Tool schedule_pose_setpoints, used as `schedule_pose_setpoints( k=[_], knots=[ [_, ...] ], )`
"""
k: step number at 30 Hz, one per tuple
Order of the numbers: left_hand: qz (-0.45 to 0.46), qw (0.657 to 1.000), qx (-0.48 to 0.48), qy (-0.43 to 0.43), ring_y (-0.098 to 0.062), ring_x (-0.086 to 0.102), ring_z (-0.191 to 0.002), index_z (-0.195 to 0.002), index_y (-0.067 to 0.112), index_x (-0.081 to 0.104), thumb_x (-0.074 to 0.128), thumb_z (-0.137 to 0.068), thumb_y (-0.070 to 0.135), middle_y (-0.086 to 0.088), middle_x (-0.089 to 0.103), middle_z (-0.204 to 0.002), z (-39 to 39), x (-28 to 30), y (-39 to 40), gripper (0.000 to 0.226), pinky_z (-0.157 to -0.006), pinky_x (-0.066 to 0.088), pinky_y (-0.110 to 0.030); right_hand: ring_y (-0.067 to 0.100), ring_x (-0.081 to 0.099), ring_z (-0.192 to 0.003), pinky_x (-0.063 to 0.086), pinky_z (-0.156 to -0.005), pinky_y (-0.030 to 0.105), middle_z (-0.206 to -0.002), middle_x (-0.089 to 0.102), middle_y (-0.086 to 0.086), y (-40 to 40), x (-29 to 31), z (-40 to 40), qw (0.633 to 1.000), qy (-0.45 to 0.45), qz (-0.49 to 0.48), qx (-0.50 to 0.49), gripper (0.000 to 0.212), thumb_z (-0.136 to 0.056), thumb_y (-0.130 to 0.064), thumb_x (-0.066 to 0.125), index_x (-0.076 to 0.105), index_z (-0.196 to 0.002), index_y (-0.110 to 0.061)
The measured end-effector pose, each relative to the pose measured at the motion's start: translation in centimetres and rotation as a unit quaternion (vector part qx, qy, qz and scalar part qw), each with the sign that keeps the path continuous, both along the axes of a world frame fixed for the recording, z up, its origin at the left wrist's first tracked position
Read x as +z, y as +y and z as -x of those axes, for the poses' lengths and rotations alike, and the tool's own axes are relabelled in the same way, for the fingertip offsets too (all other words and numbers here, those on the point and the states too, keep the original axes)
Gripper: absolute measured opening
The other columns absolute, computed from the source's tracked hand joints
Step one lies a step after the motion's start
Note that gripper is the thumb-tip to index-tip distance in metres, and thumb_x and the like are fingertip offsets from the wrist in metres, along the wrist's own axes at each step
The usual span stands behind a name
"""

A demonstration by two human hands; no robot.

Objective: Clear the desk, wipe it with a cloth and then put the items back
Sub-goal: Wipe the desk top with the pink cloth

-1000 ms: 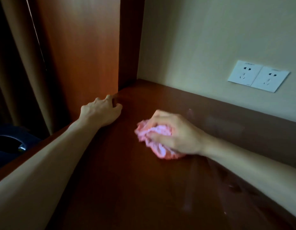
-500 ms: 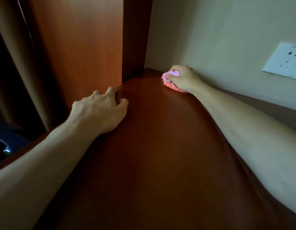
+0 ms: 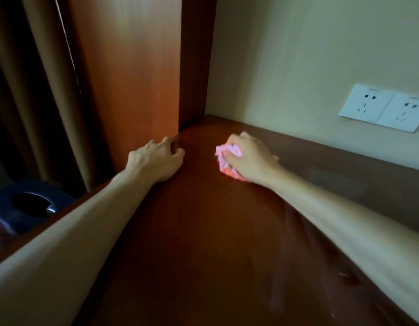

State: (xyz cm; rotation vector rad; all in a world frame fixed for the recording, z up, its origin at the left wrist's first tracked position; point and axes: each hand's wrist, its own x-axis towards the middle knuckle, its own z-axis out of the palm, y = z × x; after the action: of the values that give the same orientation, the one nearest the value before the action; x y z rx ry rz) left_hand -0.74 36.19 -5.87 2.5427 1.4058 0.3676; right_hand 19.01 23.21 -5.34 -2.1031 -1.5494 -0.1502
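The right hand [image 3: 250, 158] grips a crumpled pink cloth [image 3: 227, 158], fingers curled round it, pressing it down on the dark wooden surface [image 3: 203, 243] near its far edge, a little out from the far left corner. The left hand [image 3: 156, 161] rests on the surface at its left edge, fingers curled and holding nothing, knuckles just beside the upright wooden panel [image 3: 133, 78]. On the wall [image 3: 297, 55] behind the far edge sits a white double socket [image 3: 382, 108].
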Motion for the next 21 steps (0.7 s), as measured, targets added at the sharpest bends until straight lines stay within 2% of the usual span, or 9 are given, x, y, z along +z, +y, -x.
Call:
schedule_pose_setpoints(
  k=[2, 4, 7, 10, 14, 17, 21],
  knots=[
    [-0.029, 0.998, -0.02, -0.052, -0.038, 0.036, -0.14, -0.154, 0.028, 0.032, 0.042, -0.095, 0.06, -0.016, 0.032, -0.157, 0.5, 0.7, -0.9, 0.069, -0.104, 0.041, -0.052, 0.019, 0.057, -0.088, 0.037, -0.062, 0.032, -0.094, 0.053, -0.004, -3.4, 0.1, 2.5, 0.999, -0.007, 0.0, 0.041, 0.011, -0.095, -0.029, 0.059, 0.06, -0.09, -0.019],
    [-0.082, 0.989, -0.068, -0.102, -0.036, 0.014, -0.151, -0.157, 0.034, 0.026, 0.047, -0.093, 0.061, -0.012, 0.014, -0.166, 0.7, 1.5, -2.1, 0.073, -0.116, 0.024, -0.056, 0.016, 0.053, -0.091, 0.03, -0.062, 0.028, -0.093, 0.049, -0.006, -6.5, 0.2, 4.4, 0.996, -0.013, 0.008, 0.083, 0.008, -0.095, -0.03, 0.06, 0.06, -0.093, -0.022],
    [-0.095, 0.985, -0.139, -0.034, -0.03, -0.004, -0.154, -0.157, 0.047, 0.012, 0.041, -0.092, 0.071, -0.006, -0.002, -0.169, 0.1, 1.3, -3.8, 0.075, -0.121, 0.009, -0.056, 0.01, 0.049, -0.091, 0.028, -0.067, 0.026, -0.093, 0.048, -0.008, -9.3, 0.5, 5.4, 0.991, -0.009, 0.012, 0.136, 0.008, -0.096, -0.031, 0.062, 0.057, -0.092, -0.026],
    [-0.066, 0.982, -0.171, 0.042, -0.032, 0.006, -0.154, -0.155, 0.054, 0.007, 0.029, -0.089, 0.08, -0.004, 0.001, -0.169, -0.5, 0.6, -4.2, 0.075, -0.12, 0.015, -0.054, 0.006, 0.049, -0.083, 0.034, -0.067, 0.021, -0.091, 0.049, -0.008, -9.1, 0.7, 4.5, 0.989, -0.002, 0.009, 0.149, 0.009, -0.095, -0.032, 0.063, 0.059, -0.09, -0.026],
    [-0.035, 0.983, -0.156, 0.087, -0.03, 0.019, -0.15, -0.155, 0.053, 0.018, 0.022, -0.09, 0.081, -0.003, 0.017, -0.166, -0.5, 0.7, -4.0, 0.071, -0.118, 0.021, -0.049, 0.013, 0.054, -0.078, 0.039, -0.068, 0.032, -0.087, 0.053, -0.004, -5.6, 0.2, 1.0, 0.995, -0.005, -0.02, 0.095, 0.01, -0.092, -0.032, 0.068, 0.067, -0.092, -0.022],
    [-0.042, 0.983, -0.159, 0.082, -0.029, 0.021, -0.149, -0.153, 0.053, 0.023, 0.025, -0.09, 0.08, -0.003, 0.021, -0.164, -0.8, 0.7, -4.0, 0.068, -0.116, 0.023, -0.048, 0.018, 0.056, -0.079, 0.042, -0.069, 0.034, -0.087, 0.054, -0.001, -2.1, 0.2, -2.5, 0.999, 0.004, -0.016, 0.051, 0.007, -0.091, -0.029, 0.066, 0.066, -0.088, -0.023],
    [-0.031, 0.983, -0.171, 0.067, -0.027, 0.021, -0.149, -0.152, 0.054, 0.024, 0.025, -0.089, 0.08, 0.0, 0.02, -0.164, -1.1, 0.5, -3.4, 0.068, -0.116, 0.024, -0.046, 0.022, 0.065, -0.09, 0.053, -0.081, 0.035, -0.097, 0.066, 0.0, 2.9, 0.4, -7.0, 0.999, 0.014, -0.015, -0.03, 0.01, -0.089, -0.026, 0.059, 0.067, -0.085, -0.021]
  ],
)
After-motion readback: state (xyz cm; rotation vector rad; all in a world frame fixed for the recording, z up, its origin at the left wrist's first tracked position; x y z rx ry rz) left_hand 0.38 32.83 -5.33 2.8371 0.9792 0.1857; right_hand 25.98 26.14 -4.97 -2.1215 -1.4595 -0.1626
